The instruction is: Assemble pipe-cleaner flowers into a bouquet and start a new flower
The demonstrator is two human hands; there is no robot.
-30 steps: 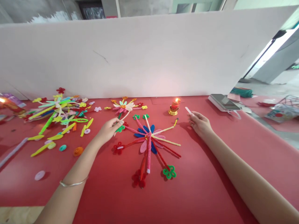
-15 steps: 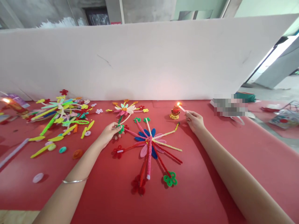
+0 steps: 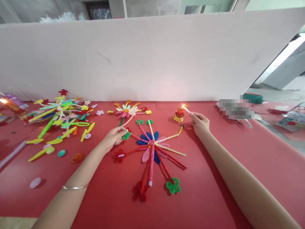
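Note:
My left hand (image 3: 116,136) pinches a small green pipe-cleaner flower (image 3: 126,135), beside the tip of a pink stem. My right hand (image 3: 200,123) grips a thin pale stick that looks like a glue stick (image 3: 187,110), its end at the flame of a lit red candle (image 3: 180,112) on a gold base. Between my hands lies a large pipe-cleaner flower (image 3: 152,144) with blue and pink petals. Its stems spread outward, several tipped with green or dark red blossoms. A thick pink stem with a pale end points toward me.
To the left are a heap of colourful pipe-cleaner pieces (image 3: 59,111), loose yellow petals, small coils and another lit candle (image 3: 14,108). A finished-looking flower (image 3: 126,111) lies near the white panel (image 3: 152,57). A pixelated item (image 3: 235,109) rests at the right on the red table (image 3: 195,197).
The view has shifted slightly. My left hand has turned a little with the green flower. My right hand still holds the stick at the flame, its end slightly closer to the wick.

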